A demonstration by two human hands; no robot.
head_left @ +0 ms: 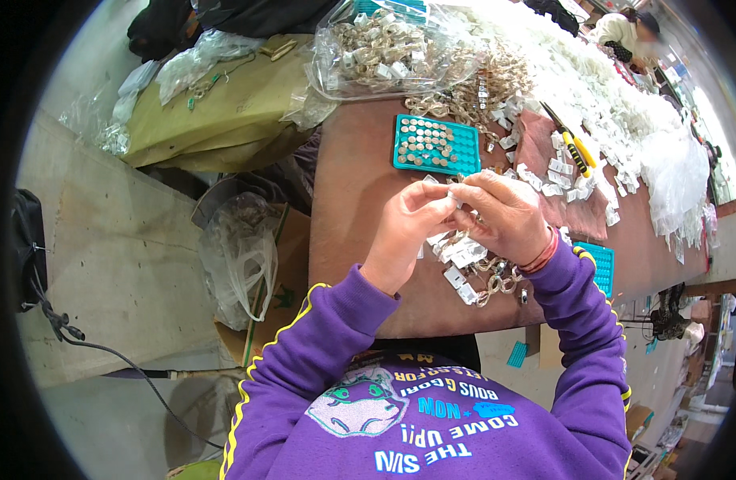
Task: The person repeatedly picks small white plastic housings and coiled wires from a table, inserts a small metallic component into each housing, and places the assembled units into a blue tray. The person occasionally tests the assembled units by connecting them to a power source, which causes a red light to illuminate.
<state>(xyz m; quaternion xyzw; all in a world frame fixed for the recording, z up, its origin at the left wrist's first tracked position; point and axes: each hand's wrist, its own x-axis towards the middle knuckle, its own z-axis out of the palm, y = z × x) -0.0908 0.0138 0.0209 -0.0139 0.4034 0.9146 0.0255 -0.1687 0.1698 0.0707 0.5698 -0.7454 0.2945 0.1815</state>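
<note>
Over the near middle of the brown table (368, 276), my left hand (408, 226) and my right hand (504, 214) meet, thumbs and fingertips pinched together. A small piece seems to be between them, but the fingers cover it and its kind cannot be made out. Just beyond the fingertips lies a teal tray (469, 146), with small round metallic pieces in many of its pockets. Beneath my hands is a loose heap of white tagged pieces (462, 250) with beige looped strands (500, 282), partly hidden by the right hand.
Yellow-handled pliers (578, 152) rest on a pink cloth (538, 132) among white pieces. A large white pile (600, 88) spreads across the far right. A clear bag (384, 56) of beige bundles stands at the back. Another teal tray (596, 266) lies beside my right forearm. A person (624, 36) sits far right.
</note>
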